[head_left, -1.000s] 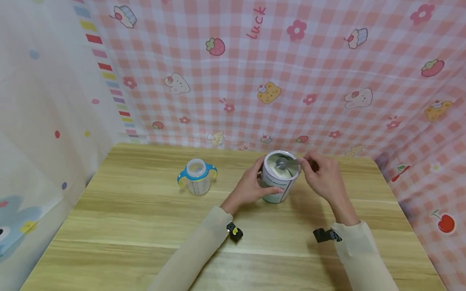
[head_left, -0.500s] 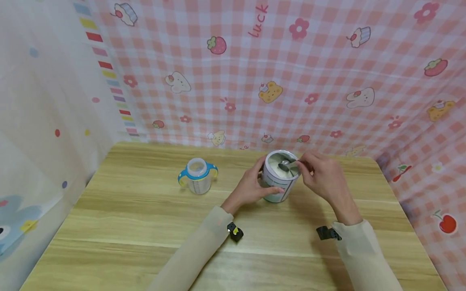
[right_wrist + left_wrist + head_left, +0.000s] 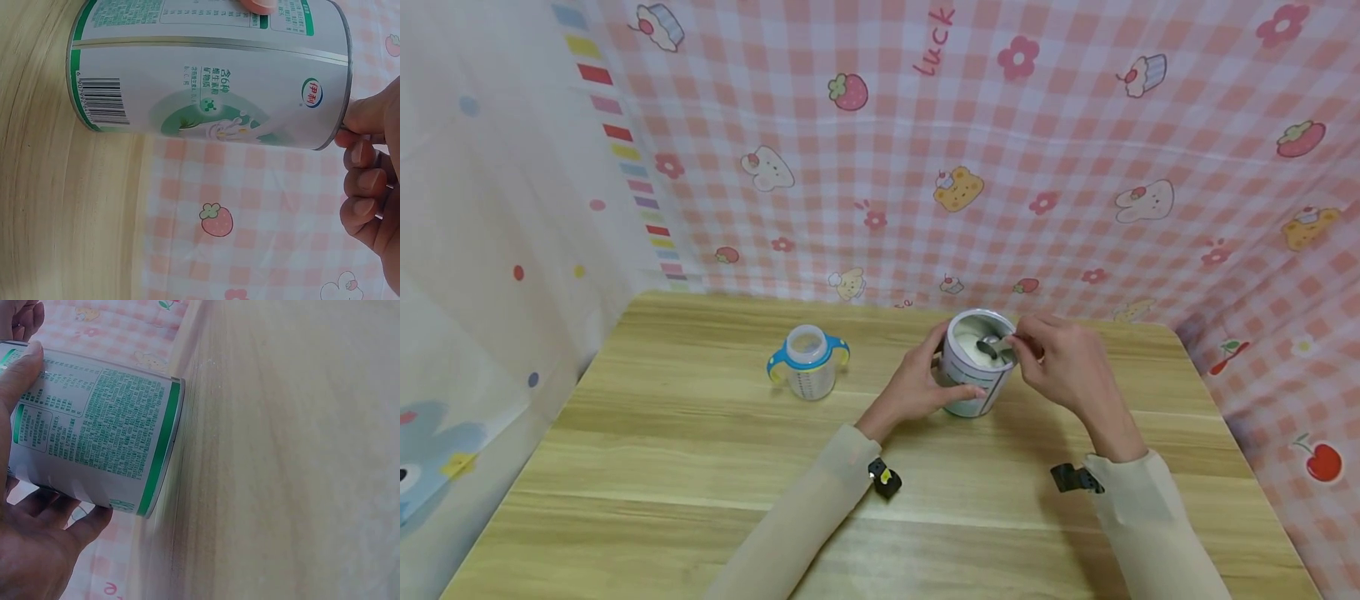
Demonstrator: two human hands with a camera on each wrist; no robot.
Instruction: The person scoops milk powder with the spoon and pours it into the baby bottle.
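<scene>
My left hand (image 3: 912, 385) grips the side of an open milk powder can (image 3: 973, 393), its thumb across the front and its fingers behind. Pale powder lies inside the can. At the can's right rim, my right hand (image 3: 1063, 362) pinches the handle of a metal spoon (image 3: 988, 347), whose bowl is down in the can by the powder. White with green print, the can (image 3: 106, 419) also shows in the left wrist view. In the right wrist view the curled right fingers (image 3: 362, 181) are at its rim; the spoon's bowl is hidden there.
To the left on the wooden table (image 3: 700, 467) stands a clear baby bottle (image 3: 811, 382) without a lid, with a blue collar and two blue and yellow handles. A pink checked cloth (image 3: 887, 150) hangs close behind the table, and cloth also hangs at both sides.
The spoon's bowl has shifted slightly right and down within the can, and its tilt has changed. My left hand keeps its grip, and the can stays in place.
</scene>
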